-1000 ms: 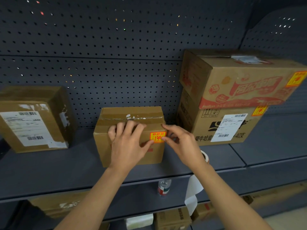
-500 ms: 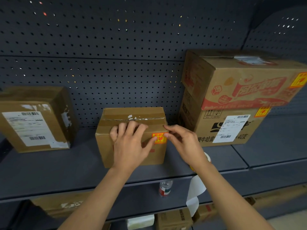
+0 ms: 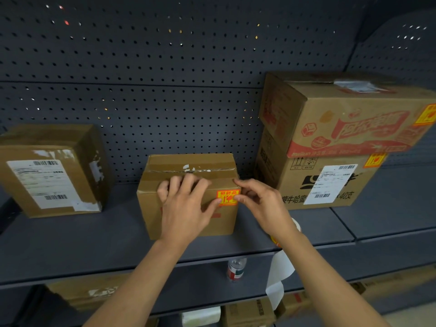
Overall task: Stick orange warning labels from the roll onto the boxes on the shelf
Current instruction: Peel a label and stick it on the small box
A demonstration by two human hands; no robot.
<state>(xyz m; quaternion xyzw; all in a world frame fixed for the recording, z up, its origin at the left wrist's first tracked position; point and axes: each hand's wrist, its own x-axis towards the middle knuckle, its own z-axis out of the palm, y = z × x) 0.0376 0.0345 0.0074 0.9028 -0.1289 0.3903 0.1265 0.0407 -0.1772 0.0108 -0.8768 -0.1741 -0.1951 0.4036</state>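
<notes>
Orange label (image 3: 227, 197): stuck on the front face of the middle box, at its upper right, between the two hands; red print on it, too small to read.
Middle box (image 3: 153, 208): plain brown carton standing on the shelf, its taped top seam torn white in places.
Left hand (image 3: 186, 208): lies flat and spread on the box front, fingertips reaching the top edge, thumb stretched right so that its tip touches the label's left edge; it grips nothing.
Right hand (image 3: 264, 204): fingers bent, thumb tip pressing on the label's right edge, forefinger at the box's top right corner; no grip on anything shows.
Label roll (image 3: 297, 226): just behind the right wrist and mostly hidden by it; a white rim and a bit of orange show.
Backing strip (image 3: 280, 267): white paper hanging from the roll past the shelf's front edge.
Shelf (image 3: 70, 244): dark grey metal, carrying all the boxes in a row.
Right stack: a lower box (image 3: 295, 182) with a white shipping slip and a printed upper box (image 3: 354, 119) on it, just right of the middle box; each bears an orange label at its front upper right.
Left box (image 3: 47, 175): well apart to the left, with a white shipping slip.
Pegboard (image 3: 165, 67): dark perforated back wall.
Bottle (image 3: 236, 270): on the level below, beside the strip.
</notes>
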